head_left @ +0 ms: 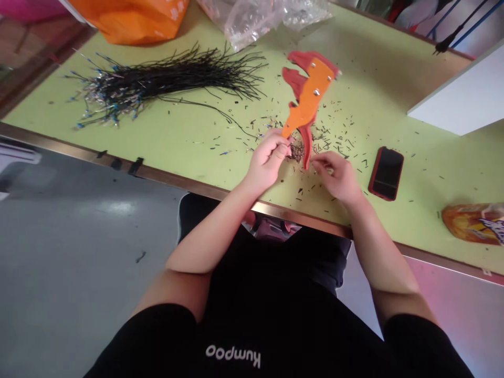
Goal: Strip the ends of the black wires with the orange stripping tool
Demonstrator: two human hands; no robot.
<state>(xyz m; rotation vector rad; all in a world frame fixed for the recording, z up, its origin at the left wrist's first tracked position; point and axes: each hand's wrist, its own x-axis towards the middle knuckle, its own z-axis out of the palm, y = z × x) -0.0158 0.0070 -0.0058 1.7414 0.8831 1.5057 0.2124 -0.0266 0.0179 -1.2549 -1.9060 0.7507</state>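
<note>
An orange and red wire stripper (pixel 311 94) lies at an angle above the table, its red jaws parted and pointing away from me. My left hand (pixel 268 157) is closed around the end of its orange handle, thumb and index finger pinched together. Beside the tip of the red handle, my right hand (pixel 336 174) is closed in a pinch; whatever is between its fingertips is too small to make out. Short black wire offcuts (pixel 297 152) are scattered under and around both hands. One loose black wire (pixel 220 109) runs from the bundle toward my left hand.
A large bundle of black wires (pixel 169 79) with blue and metallic ends lies at the left. Behind it are an orange bag (pixel 137 23) and clear plastic bags (pixel 260 21). A red-cased phone (pixel 387 173), a drink bottle (pixel 474 223) and a white panel (pixel 460 94) are at the right.
</note>
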